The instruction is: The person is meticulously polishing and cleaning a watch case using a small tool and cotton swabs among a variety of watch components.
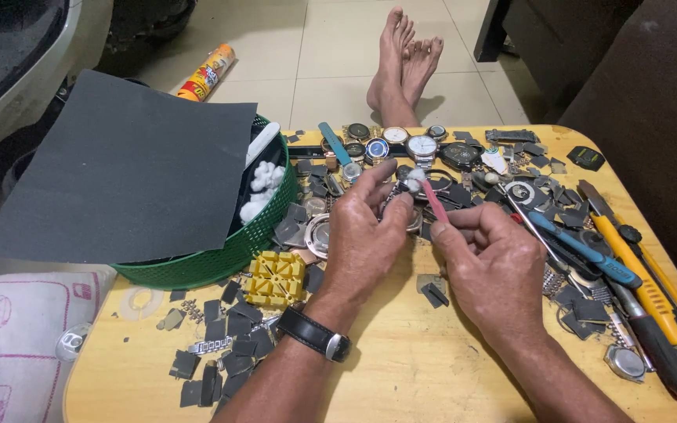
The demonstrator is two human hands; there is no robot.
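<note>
Black wristwatch [313, 334] on left wrist sitting nearest camera. Left hand [363, 235] pinching small metal watch part [401, 205] between thumb and fingers; part mostly hidden, shape unclear. Right hand [495, 262] gripping thin pink stick [434, 200] with white cotton tip, fingers closed around lower end. Stick tilting: long axis running from right hand up and left, tip touching part. Both hovering above middle of wooden table [425, 368], near row of watches [401, 142].

Left hand [366, 235] holds watch part [406, 205]; right hand [495, 270] pinches pink swab [432, 200].
</note>
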